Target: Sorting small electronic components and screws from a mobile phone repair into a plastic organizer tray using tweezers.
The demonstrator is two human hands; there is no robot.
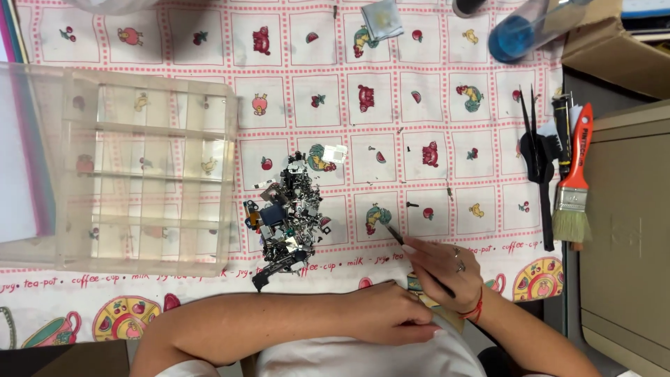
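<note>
While the counter (433, 105) under its pink-checked picture cloth carries a clear plastic compartment box (146, 174) at the left, a dark heap of small metal parts (286, 216) lies centre — the right hand (447, 269) pinches thin black tweezers (405, 241) just right of it; the left hand (391, 314) rests curled, holding nothing, near the body.

On the tabletop (433, 105), the divided organizer box (139, 174) sits at the left, and just beside its right wall lies the heap of small parts (287, 213), near the table's front edge. To the right of the heap, the right hand (447, 269) rests at the front edge with tweezers (419, 258) whose tip points back toward the heap, while the left hand (387, 314) lies in front of it, crossed over against the right wrist. Far right, a paintbrush (574, 185) lies beside a second pair of tweezers (536, 150); a tube (520, 31) lies at the back right.
</note>
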